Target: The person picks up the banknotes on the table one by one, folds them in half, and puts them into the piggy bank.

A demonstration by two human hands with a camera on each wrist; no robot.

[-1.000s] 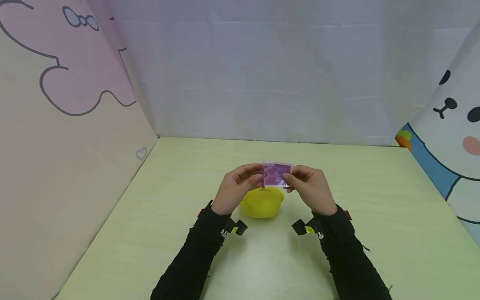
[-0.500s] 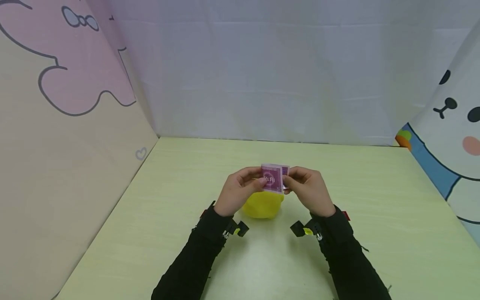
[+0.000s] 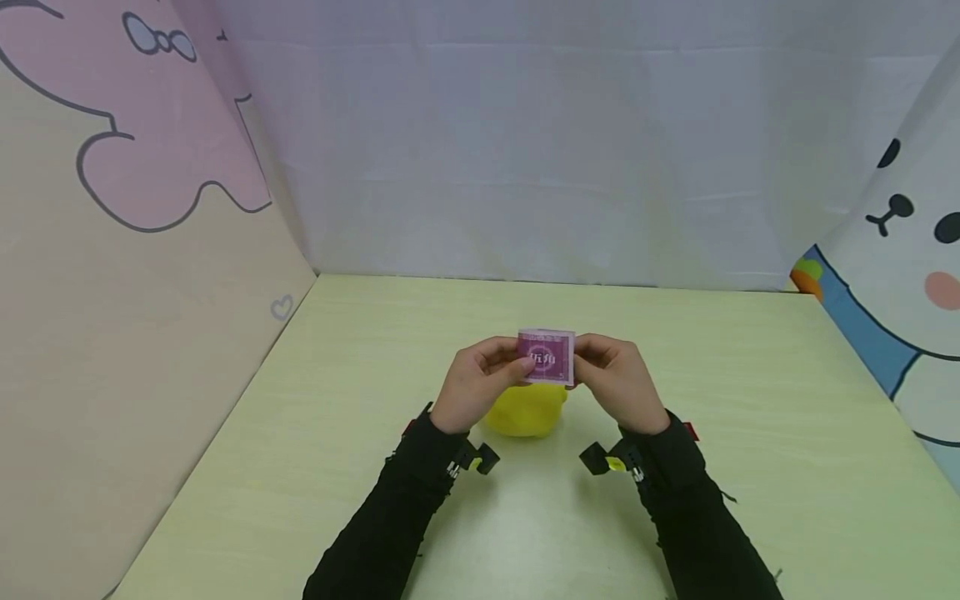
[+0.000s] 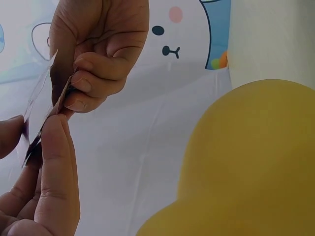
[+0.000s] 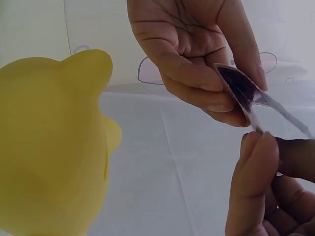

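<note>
A purple banknote (image 3: pixel 553 350), folded over, is held up between both hands above the table. My left hand (image 3: pixel 480 383) pinches its left part, thumb on the printed face. The right hand (image 3: pixel 621 383) grips the right edge between thumb and fingers. In the right wrist view the banknote (image 5: pixel 239 88) shows as a narrow V, its two halves slightly apart. Just below and behind the note in the head view stands a yellow piggy bank (image 3: pixel 527 412), its top hidden by the note. The rounded yellow piggy bank (image 4: pixel 256 162) fills the lower right of the left wrist view.
Pale wooden-looking table (image 3: pixel 375 333) lies under the arms. A white curtain (image 3: pixel 555 150) hangs behind it, with cartoon-printed cloth (image 3: pixel 907 275) at the right and a printed panel (image 3: pixel 150 275) at the left. Small cameras sit on both black-sleeved wrists.
The banknote's left part has been folded over to the right, so a differently printed face now covers the front. Both hands have shifted only slightly.
</note>
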